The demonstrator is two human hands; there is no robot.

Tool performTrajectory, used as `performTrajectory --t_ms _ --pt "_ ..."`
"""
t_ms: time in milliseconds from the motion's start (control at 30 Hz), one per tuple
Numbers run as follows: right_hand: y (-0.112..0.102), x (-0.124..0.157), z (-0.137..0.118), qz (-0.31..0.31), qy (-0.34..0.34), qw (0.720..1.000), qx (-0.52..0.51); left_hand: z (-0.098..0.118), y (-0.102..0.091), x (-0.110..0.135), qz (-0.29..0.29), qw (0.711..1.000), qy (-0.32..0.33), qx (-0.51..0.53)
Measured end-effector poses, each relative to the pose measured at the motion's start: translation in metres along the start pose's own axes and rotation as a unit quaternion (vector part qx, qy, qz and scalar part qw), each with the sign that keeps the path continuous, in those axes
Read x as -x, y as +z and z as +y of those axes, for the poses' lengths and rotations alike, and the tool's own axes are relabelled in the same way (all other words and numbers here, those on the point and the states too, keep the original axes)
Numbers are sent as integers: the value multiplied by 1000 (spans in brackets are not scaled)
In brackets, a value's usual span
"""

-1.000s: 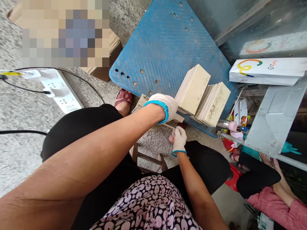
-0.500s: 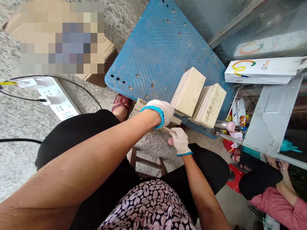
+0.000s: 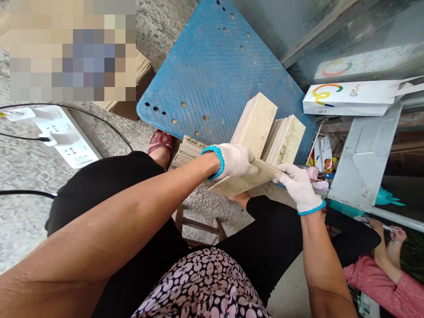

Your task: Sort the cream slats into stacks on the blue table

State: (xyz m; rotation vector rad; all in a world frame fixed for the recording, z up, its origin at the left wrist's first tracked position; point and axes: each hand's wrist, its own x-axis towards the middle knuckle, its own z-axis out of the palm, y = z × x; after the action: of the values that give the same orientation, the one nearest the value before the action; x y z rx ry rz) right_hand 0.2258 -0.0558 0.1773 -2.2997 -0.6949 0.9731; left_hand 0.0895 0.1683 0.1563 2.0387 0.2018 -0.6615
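Observation:
A thin pale rectangular board (image 3: 240,180) is held tilted above my lap, between both hands. My left hand (image 3: 236,160), in a white knit glove with a blue cuff, grips its upper edge, thumb on the face; its other fingers are partly hidden. Wearing a matching glove, my right hand (image 3: 300,187) pinches the board's right end. Just beyond it, two stacks of similar boards, a left stack (image 3: 260,121) and a right stack (image 3: 286,139), stand on edge on a blue plastic pallet (image 3: 205,75). More board pieces (image 3: 188,152) are piled by my left wrist.
A white power strip (image 3: 71,139) with cables lies on the floor at left, near a cardboard box (image 3: 144,77). A white paper bag (image 3: 347,99) and a metal shelf (image 3: 367,150) are at right. Another person in a pink top (image 3: 380,282) sits at lower right. A wooden stool (image 3: 200,226) stands below.
My right hand has moved right and up, and the board has come into view, flat face up. My left hand has shifted slightly right onto the board. The whole view has slid a little left.

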Motion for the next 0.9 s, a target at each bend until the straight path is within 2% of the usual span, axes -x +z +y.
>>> performTrajectory --t_ms 67,167,267,367,467,567,633,733,900 --pt "6 -4 1 84 -20 996 -33 1 -1 0 21 998 -9 50" --pt "33 -2 4 188 -54 978 -65 1 -5 0 58 990 -50 122" --pt "68 10 5 172 -47 980 -90 -1 -10 0 94 971 -82 205" --pt "97 23 -3 147 -10 988 -34 -4 -13 0 123 958 -94 241" --pt "116 28 -17 160 42 985 44 -6 -11 0 120 942 -96 299" --pt "127 25 -32 166 65 981 72 -9 -8 1 105 923 -102 355" --pt "133 22 -38 174 68 980 73 -11 -8 2 116 932 -114 324" --pt "133 16 -37 180 66 980 63 -9 -13 3 142 959 -124 213" --pt "107 -16 -24 196 76 974 82 -1 -18 4 128 982 -132 48"
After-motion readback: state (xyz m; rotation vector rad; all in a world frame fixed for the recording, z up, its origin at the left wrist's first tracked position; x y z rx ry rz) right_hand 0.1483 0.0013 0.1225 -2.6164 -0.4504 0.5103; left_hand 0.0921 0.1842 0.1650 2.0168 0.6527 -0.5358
